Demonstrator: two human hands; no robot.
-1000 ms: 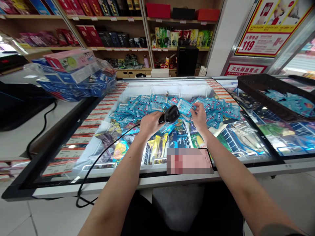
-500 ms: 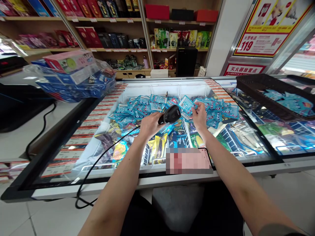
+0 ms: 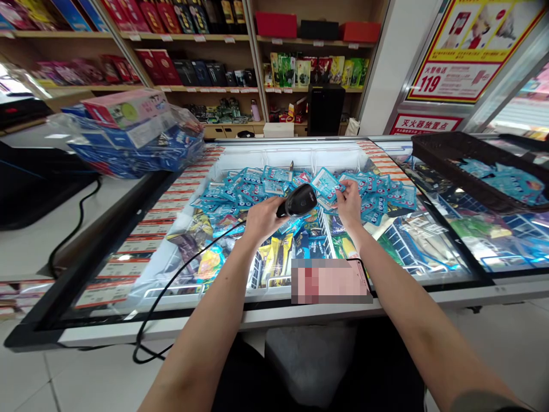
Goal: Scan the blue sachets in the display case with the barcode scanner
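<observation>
My left hand [image 3: 263, 219] is wrapped round the handle of a black corded barcode scanner [image 3: 301, 200], whose head points right. Between the fingers of my right hand [image 3: 349, 203] is a flat blue packet [image 3: 325, 182], held up by its lower right edge, just beyond the scanner head. Many similar blue packets [image 3: 253, 191] lie in a loose heap on the glass top of the chest freezer [image 3: 167, 320], around both hands. The scanner's cable [image 3: 180, 270] runs left and down over the freezer's front edge.
A phone [image 3: 359, 274], partly blurred out, lies at the freezer's front edge. On the right, a dark brown basket [image 3: 454, 171] holds more blue packets. Plastic-wrapped boxes [image 3: 132, 129] stand at the left. Stocked shelves [image 3: 231, 88] line the back.
The view has shifted very slightly. Both hands keep the scanner and the blue packet in nearly the same position.
</observation>
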